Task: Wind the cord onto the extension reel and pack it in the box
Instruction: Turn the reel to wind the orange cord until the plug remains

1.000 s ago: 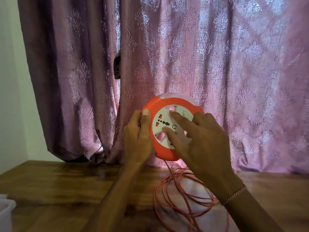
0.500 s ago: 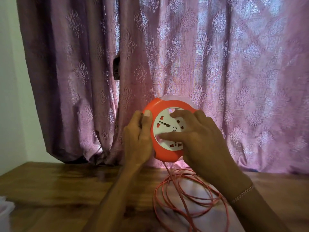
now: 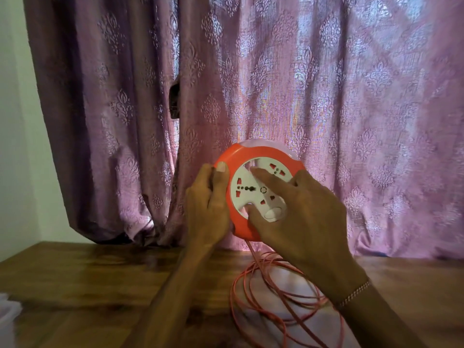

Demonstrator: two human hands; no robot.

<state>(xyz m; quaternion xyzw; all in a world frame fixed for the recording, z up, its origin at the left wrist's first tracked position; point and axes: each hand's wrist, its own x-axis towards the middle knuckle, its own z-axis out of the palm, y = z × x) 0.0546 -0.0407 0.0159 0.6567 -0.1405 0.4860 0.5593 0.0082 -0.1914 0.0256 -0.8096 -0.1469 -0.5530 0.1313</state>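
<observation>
Extension reel (image 3: pixel 258 194): round, orange casing, white socket face toward camera, held upright above the surface (image 3: pixel 82 285), just in front of the curtain (image 3: pixel 326 96).

Left hand (image 3: pixel 207 209): at 9 o'clock of the reel, fingers curled round the orange rim, thumb tip lying on the front edge of the casing. Grasping the reel.

Right hand (image 3: pixel 306 217): laid over the reel from 4 o'clock. Index finger extended across the white face, tip in a recess near 12 o'clock; thumb tip pressed into a recess near 6 o'clock. Fingers straight, pressing, not curled round anything. A bracelet (image 3: pixel 355 293) sits on that wrist.

Cord (image 3: pixel 253 280): orange, leaves the reel at 6 o'clock and hangs down to loose loops on the surface, directly below the reel; most loops lie over a pale sheet (image 3: pixel 283 287).

Surface dark wood. At 8 o'clock of the frame, a pale container edge (image 3: pixel 7 315), only partly in view.
</observation>
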